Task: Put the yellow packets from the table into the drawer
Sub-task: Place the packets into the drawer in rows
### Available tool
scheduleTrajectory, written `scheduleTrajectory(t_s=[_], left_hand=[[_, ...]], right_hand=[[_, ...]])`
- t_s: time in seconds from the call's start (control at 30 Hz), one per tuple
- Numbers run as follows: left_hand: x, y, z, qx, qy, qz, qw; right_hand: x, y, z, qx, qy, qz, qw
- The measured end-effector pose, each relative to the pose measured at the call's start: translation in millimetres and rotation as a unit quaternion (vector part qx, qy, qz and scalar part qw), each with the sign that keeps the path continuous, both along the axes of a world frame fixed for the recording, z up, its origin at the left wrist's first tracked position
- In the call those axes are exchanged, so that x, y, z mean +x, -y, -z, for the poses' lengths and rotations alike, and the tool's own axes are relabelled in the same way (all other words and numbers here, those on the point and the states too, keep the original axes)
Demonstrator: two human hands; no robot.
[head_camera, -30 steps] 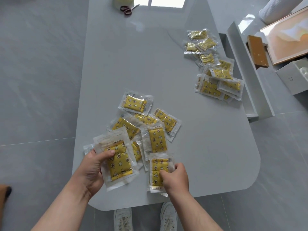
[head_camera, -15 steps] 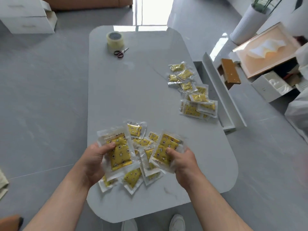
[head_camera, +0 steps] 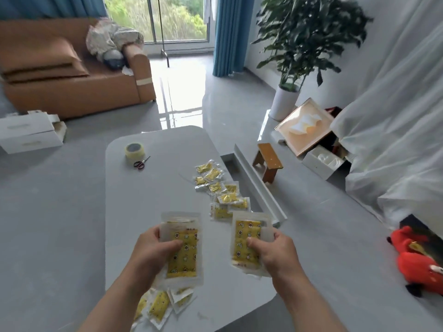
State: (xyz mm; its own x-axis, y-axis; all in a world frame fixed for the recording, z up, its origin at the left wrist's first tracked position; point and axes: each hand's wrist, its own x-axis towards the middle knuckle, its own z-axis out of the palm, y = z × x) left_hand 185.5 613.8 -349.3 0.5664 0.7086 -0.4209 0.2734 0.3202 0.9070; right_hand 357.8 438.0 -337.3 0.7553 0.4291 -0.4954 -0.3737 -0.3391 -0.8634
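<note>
My left hand (head_camera: 153, 251) grips a yellow packet in clear wrap (head_camera: 183, 250), held upright above the near part of the grey table (head_camera: 148, 192). My right hand (head_camera: 275, 252) grips another yellow packet (head_camera: 245, 243), lifted beside the first. Several more packets (head_camera: 163, 305) lie on the table under my left forearm. A second group of several packets (head_camera: 221, 190) lies along the table's right edge. The open white drawer (head_camera: 257, 188) sticks out from the table's right side, just past that group.
A tape roll (head_camera: 135, 151) and red-handled scissors (head_camera: 141, 162) sit on the table's far left. A small wooden stool (head_camera: 268, 161), a framed picture (head_camera: 305, 127), white boxes and a potted plant (head_camera: 287, 101) stand right of the drawer. A red plush toy (head_camera: 417, 257) lies at right.
Both hands have lifted their packets off the near pile and raised them. The view has tilted up from the table top to take in the room.
</note>
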Motion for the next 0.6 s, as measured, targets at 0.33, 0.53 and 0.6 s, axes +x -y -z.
scheduleTrajectory(t_s=[0.33,0.53,0.6], left_hand=[[120.5,112.4,-93.7,-0.043,0.056,0.038,0.997],[198.0,164.6,-96.6,-0.082,0.072,0.084,0.990],[224.7,173.8,-91.4,-0.093,0.073,0.089,0.989]], right_hand=[[100.7,132.8,-103.2,0.095,-0.009,0.035,0.995],[164.8,193.9,-106.4,0.118,-0.029,0.063,0.991],[192.3,207.9,-102.2,0.119,-0.036,0.068,0.990]])
